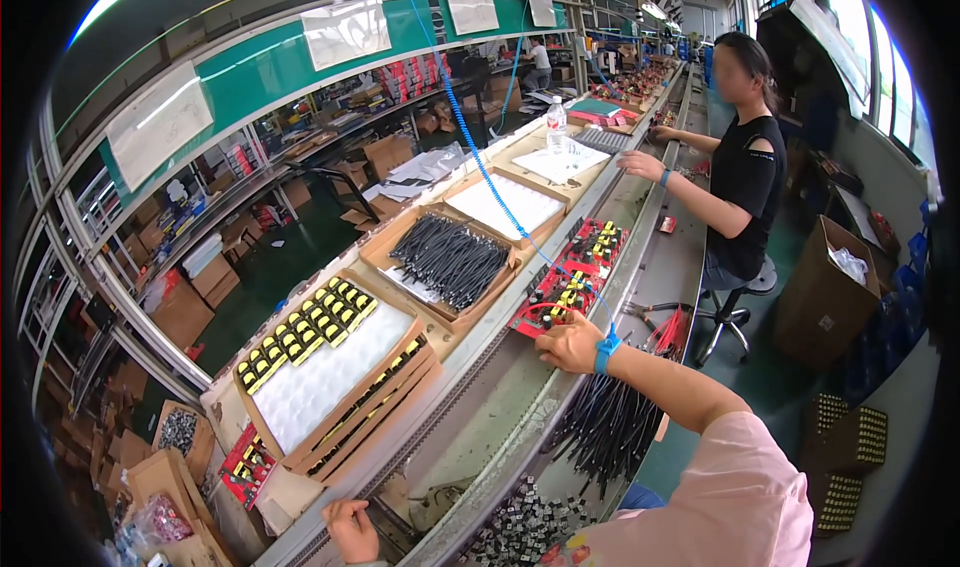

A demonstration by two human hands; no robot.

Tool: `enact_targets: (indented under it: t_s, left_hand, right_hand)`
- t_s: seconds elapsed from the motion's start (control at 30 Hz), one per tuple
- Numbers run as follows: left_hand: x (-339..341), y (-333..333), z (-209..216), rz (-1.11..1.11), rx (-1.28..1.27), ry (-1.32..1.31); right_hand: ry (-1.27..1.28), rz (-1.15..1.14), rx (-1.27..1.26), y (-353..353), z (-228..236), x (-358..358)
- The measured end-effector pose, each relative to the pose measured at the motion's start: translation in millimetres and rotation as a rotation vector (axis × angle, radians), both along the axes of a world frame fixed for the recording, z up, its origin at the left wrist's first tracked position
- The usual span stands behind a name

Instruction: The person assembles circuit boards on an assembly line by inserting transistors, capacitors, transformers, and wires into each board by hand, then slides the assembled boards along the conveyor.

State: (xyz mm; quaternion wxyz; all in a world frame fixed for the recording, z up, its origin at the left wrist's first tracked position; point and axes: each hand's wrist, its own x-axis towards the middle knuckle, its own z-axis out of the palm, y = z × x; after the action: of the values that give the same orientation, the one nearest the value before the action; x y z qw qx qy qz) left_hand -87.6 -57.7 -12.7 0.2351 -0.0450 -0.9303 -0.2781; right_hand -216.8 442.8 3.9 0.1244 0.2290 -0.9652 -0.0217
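Observation:
My right hand [570, 343] is closed at the near end of a row of red circuit boards [541, 298] carrying yellow-and-black parts. A thin red wire [537, 308] curves over the nearest board and runs to its fingers; the fingertips are partly hidden. Round that wrist is a blue strap [606, 350] with a cord. At the lower edge, my left hand [352, 529] rests with curled fingers by the metal rail, and nothing shows in it. Beneath my right forearm lie a bundle of black cables [612, 422] and several red wires [672, 331].
A carton tray [330, 407] holds yellow-and-black parts; another box holds black cables [450, 257]. Small metallic parts [520, 527] are heaped near me. A blue coiled cord [462, 117] hangs across the line. A bottle [556, 127] stands farther on. A co-worker [745, 167] sits at the right.

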Motion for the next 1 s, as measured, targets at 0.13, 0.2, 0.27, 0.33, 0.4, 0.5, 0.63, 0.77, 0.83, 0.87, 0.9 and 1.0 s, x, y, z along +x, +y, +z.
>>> enact_targets:
  t_s: [0.13,0.2,0.27,0.33,0.4,0.5,0.63,0.77,0.83,0.87,0.9,1.0]
  left_hand:
    - [0.7,-1.8,-2.8,-0.015,0.004,0.026]
    - [0.9,-1.2,-1.8,0.010,0.029,-0.014]
    - [1.5,-2.2,-1.7,-0.005,0.005,-0.006]
    - [3.0,-0.6,-0.5,0.009,0.015,-0.016]
    - [3.5,-0.9,-0.8,0.025,0.024,-0.028]
    - [2.1,-1.7,-2.7,0.030,0.037,-0.054]
    - [1.9,-3.3,-4.1,0.018,0.000,-0.038]
    - [2.1,0.3,-0.4,0.030,0.006,-0.052]
    - [1.3,-2.6,-3.1,0.024,-0.007,-0.036]
    - [0.7,-3.3,-4.0,0.016,-0.022,-0.018]
    - [0.0,-3.1,-4.2,0.018,-0.023,-0.018]
    - [2.1,-8.5,-2.8,0.019,-0.026,-0.053]
  right_hand:
    - [-0.040,-0.076,0.022,13.0,9.8,-6.8]
    - [-0.004,-0.079,0.034,25.1,4.8,-13.4]
    - [0.027,-0.097,0.043,35.9,1.2,-21.2]
    - [0.013,-0.120,0.052,45.0,0.4,-28.0]
    - [0.011,-0.162,0.101,51.5,1.3,-33.9]
    - [0.022,-0.150,0.129,65.2,1.0,-42.9]
    - [0.045,-0.175,0.078,72.5,3.6,-48.8]
    - [0.065,-0.252,0.028,71.1,-4.9,-58.8]
    - [0.138,-0.257,-0.046,58.5,-19.8,-61.6]
    - [0.212,-0.261,-0.123,54.3,-25.0,-63.6]
    - [0.212,-0.260,-0.124,56.0,-26.9,-64.8]
    - [0.131,-0.368,-0.204,46.4,-23.1,-60.5]
